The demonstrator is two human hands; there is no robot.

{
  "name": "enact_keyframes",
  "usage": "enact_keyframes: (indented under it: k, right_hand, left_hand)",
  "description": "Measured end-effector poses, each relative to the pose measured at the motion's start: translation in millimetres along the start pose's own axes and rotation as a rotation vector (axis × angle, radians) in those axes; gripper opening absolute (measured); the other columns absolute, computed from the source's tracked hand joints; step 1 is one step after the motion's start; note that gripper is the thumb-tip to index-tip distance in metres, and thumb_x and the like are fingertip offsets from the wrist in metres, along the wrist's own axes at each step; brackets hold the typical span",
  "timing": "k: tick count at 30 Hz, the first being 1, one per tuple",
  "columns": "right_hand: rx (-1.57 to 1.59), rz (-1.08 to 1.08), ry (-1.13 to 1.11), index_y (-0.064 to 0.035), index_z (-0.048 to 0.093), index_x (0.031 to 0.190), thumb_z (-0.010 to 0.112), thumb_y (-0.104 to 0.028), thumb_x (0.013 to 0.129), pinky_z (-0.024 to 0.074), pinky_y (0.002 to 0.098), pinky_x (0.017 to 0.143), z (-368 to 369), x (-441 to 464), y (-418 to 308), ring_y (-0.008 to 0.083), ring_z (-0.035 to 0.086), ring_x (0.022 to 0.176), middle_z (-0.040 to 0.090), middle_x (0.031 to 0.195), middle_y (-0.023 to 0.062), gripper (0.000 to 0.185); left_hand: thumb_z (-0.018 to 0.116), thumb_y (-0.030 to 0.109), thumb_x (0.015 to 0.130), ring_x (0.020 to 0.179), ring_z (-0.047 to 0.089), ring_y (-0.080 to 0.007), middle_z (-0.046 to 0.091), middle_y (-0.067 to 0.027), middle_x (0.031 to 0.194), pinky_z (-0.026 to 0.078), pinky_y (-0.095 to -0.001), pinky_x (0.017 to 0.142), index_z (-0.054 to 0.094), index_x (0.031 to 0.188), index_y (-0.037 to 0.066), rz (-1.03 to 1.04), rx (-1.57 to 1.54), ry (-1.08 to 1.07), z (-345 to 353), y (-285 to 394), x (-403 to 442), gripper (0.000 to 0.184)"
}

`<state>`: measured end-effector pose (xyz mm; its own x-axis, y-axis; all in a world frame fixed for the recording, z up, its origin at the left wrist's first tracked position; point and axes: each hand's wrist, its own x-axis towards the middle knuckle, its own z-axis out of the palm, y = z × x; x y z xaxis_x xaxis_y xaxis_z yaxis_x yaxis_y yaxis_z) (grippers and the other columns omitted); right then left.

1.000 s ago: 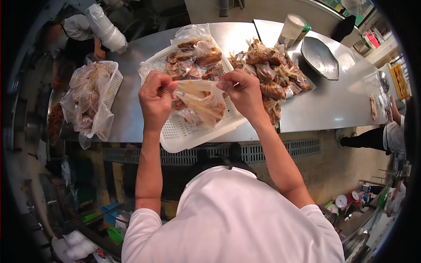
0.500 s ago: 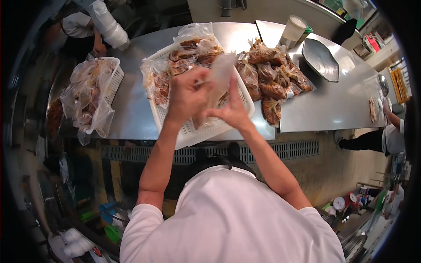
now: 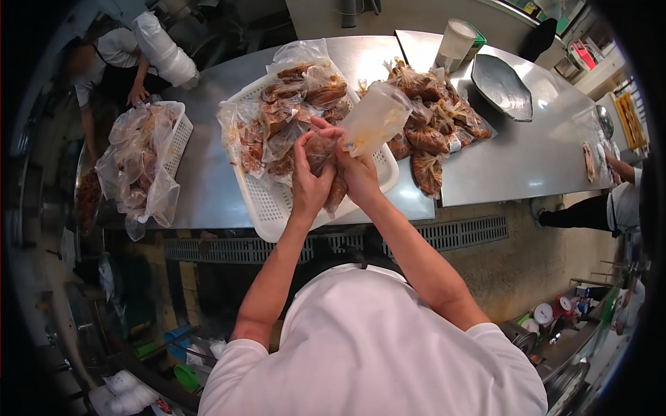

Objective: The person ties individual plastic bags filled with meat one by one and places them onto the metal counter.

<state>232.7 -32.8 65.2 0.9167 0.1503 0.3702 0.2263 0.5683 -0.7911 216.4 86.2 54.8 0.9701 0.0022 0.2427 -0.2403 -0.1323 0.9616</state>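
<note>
My left hand (image 3: 312,184) is closed around the filled lower part of a clear plastic bag of brown food (image 3: 321,151). Beside it, my right hand (image 3: 358,179) grips the gathered neck of the same bag, whose puffed-out top leans to the right. Both hands are above the near part of a white perforated basket (image 3: 269,216). More bags of reddish-brown food (image 3: 288,90) fill the basket's far part. To the right, a pile of knotted bags (image 3: 430,114) lies on the steel table (image 3: 492,166).
At the left is another white basket (image 3: 182,135) with loosely bagged food, and a person (image 3: 128,52) works behind it. A clear container (image 3: 456,41) and a dark tray (image 3: 502,87) stand at the back right. Another person (image 3: 621,201) is at the far right.
My hands have come together around the bag, the left moving right and down. The bag's top has swung rightward and puffed out. The view has shifted slightly.
</note>
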Motion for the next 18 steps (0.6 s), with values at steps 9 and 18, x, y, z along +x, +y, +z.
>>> enact_keyframes:
  k: [9,18]
  right_hand:
    - [-0.072,0.063,-0.149,-0.0068,0.063,0.122,0.049,-0.028,0.108,0.0175,0.0442,0.124,8,6,-24,0.0283,0.028,0.151,0.048,0.152,0.0163,0.029]
    - [-0.096,0.175,0.134,-0.0021,0.067,0.105,0.050,0.000,0.098,0.0508,0.0307,0.060,-17,-8,12,0.0121,0.063,0.074,0.066,0.085,0.0031,0.019]
  left_hand:
    - [0.066,0.003,0.091,0.135,0.045,-0.0206,0.047,-0.0115,0.143,0.038,-0.0350,0.112,0.041,0.141,0.005,-0.115,-0.296,-0.112,-3,23,-4,0.056]
    - [0.077,0.010,0.082,0.130,0.052,-0.0256,0.053,-0.0148,0.141,0.039,-0.0371,0.110,0.045,0.142,0.004,0.093,0.039,-0.193,-19,26,-7,0.068]
